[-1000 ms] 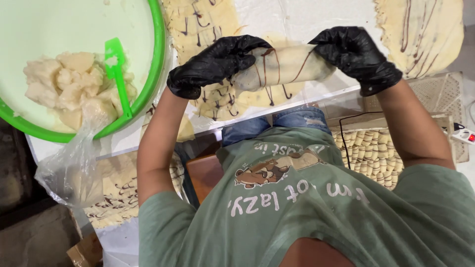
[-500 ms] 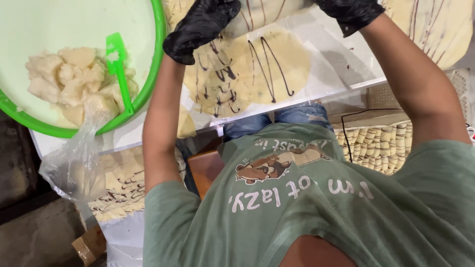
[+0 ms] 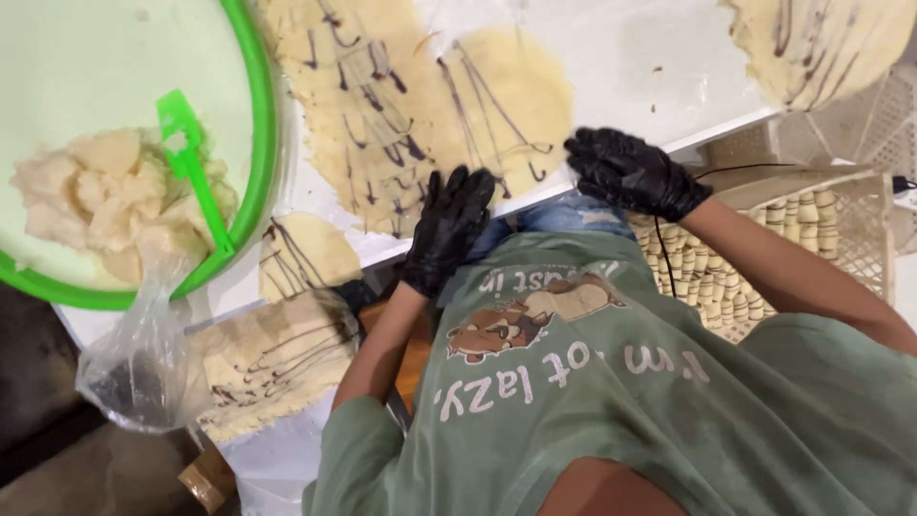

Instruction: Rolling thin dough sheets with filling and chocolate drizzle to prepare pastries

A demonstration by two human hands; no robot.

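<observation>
Two hands in black gloves are seen at the near edge of a white table [image 3: 630,67], just above the centre of the frame. The left hand [image 3: 449,225] is laid open, fingers spread, with its fingertips touching the lower edge of a thin pale sheet of dough [image 3: 430,105] streaked with dark chocolate lines. The right hand [image 3: 630,172] is placed just beside the sheet's lower right edge, fingers loosely curled on the table rim; nothing is gripped in either hand, and the two are kept apart. The sheet is spread flat across the upper middle of the frame.

At the upper left a green-rimmed bowl [image 3: 260,124] is filled with lumps of pale dough [image 3: 95,196], and a green scraper [image 3: 196,167] is leaned inside it. A second streaked sheet [image 3: 821,43] is seen at the upper right. At the right, a crate [image 3: 860,201] of small striped rolls [image 3: 707,277] is set below the table edge. More streaked sheets [image 3: 277,358] are stacked at the lower left beside a clear plastic bag [image 3: 134,368].
</observation>
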